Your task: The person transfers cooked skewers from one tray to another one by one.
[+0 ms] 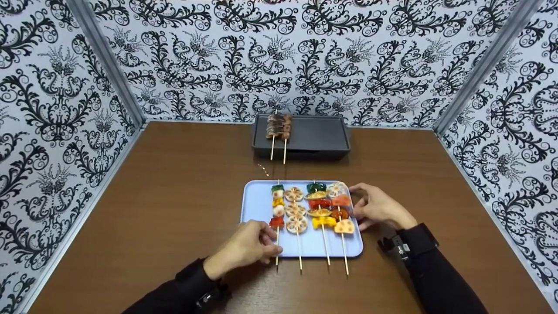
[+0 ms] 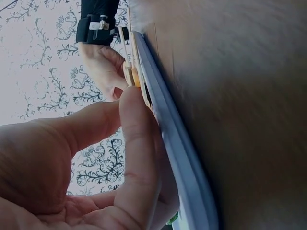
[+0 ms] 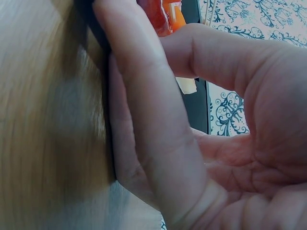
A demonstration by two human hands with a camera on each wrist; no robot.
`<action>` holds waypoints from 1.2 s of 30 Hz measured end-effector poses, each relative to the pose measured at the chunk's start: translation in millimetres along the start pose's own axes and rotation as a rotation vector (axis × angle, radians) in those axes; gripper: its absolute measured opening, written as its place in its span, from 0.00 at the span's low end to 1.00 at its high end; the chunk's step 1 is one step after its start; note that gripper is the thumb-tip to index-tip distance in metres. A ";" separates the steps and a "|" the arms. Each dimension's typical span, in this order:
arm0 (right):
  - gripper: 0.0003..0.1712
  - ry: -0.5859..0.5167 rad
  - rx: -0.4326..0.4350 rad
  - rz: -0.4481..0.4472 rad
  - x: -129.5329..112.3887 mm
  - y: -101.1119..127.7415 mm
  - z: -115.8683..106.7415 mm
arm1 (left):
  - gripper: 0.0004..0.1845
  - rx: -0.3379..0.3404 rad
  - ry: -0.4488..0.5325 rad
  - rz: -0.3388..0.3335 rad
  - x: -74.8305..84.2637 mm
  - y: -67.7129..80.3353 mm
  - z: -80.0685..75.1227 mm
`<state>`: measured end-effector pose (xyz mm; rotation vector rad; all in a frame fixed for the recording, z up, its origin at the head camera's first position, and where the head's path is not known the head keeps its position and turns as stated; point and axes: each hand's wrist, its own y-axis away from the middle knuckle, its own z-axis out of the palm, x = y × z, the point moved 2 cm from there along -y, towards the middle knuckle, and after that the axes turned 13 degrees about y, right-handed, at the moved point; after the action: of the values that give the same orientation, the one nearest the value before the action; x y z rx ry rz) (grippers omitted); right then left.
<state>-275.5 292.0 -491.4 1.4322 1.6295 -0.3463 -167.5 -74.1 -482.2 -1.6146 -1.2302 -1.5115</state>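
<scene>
On a light blue tray (image 1: pixel 261 198) lie several play-food skewers with wooden sticks. My left hand (image 1: pixel 249 244) is over the tray's front left, thumb and fingers pinching the stick of the leftmost vegetable skewer (image 1: pixel 278 211). In the left wrist view, that thumb and index finger (image 2: pixel 136 139) come together just inside the tray's rim (image 2: pixel 184 177). My right hand (image 1: pixel 377 207) grips the tray's right edge, beside the rightmost skewer (image 1: pixel 344 226). The right wrist view shows its fingers (image 3: pixel 153 105) low against the table; they hide the tray there. Two lotus-root and vegetable skewers (image 1: pixel 296 209) (image 1: pixel 320 212) lie between the hands.
A dark grey grill plate (image 1: pixel 318 133) stands at the back of the brown table (image 1: pixel 187 183). Two meat skewers (image 1: pixel 273 128) (image 1: pixel 286 127) lie on its left side, sticks reaching over its front edge. Patterned panels (image 1: pixel 279 61) enclose the table at the back and sides.
</scene>
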 end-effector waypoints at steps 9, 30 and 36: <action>0.44 -0.003 -0.003 -0.011 -0.4 2.0 -0.4 | 0.19 0.037 -0.076 0.017 7.9 -3.2 -11.7; 0.45 0.004 0.010 -0.022 -0.8 0.8 -3.0 | 0.23 0.291 -0.301 0.211 40.8 -40.0 -58.4; 0.45 0.008 0.005 -0.023 -0.2 2.2 -1.0 | 0.31 0.338 -0.281 0.200 41.2 -53.6 -70.4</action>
<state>-273.9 293.2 -489.9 1.4217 1.6536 -0.3580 -248.5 -107.1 -438.8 -1.6953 -1.3422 -0.9191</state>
